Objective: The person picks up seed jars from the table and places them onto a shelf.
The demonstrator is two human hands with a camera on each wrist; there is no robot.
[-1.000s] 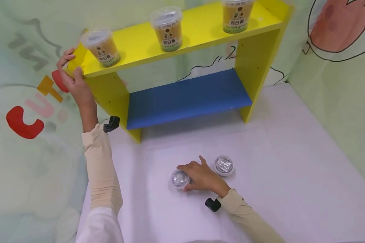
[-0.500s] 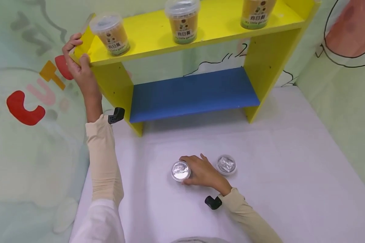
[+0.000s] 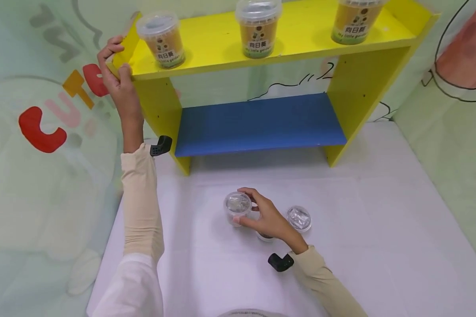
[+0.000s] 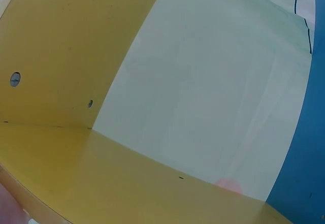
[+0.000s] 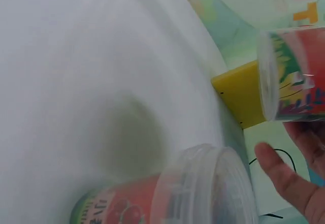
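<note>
— Status of the hands?

— Left hand grips the corner of the yellow shelf at upper left of the frame. Right hand curls round a lidded cup, held just above the white surface at lower centre.

— Step in hand?

— Judged: the pick-up. Three similar cups stand on the shelf top; a second cup waits just right of the hand.

— Next requirement?

— Likely a carry up to the shelf, cup kept upright, clearing the blue board.

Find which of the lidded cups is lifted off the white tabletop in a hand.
The red-labelled cup gripped by the right hand; the others stand on surfaces.
</note>
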